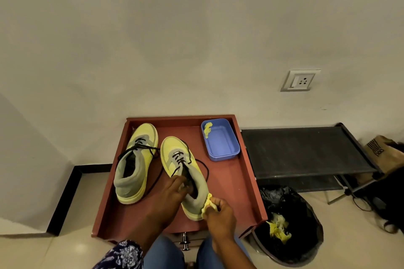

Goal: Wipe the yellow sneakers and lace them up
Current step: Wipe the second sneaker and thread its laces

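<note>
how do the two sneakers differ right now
The left sneaker lies untouched; the right sneaker is held at its opening by the left hand, while the right hand presses a yellow cloth to its heel. Both are yellow and grey with loose black laces, on the red tray.

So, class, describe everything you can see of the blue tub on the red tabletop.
The blue tub is a shallow rectangular container with rounded corners; it looks like plastic and has no lid. It stands upright in the far right corner of the red tabletop, apart from both sneakers. A small crumpled yellow wipe lies inside, at its far left corner. Neither hand touches it.
</note>
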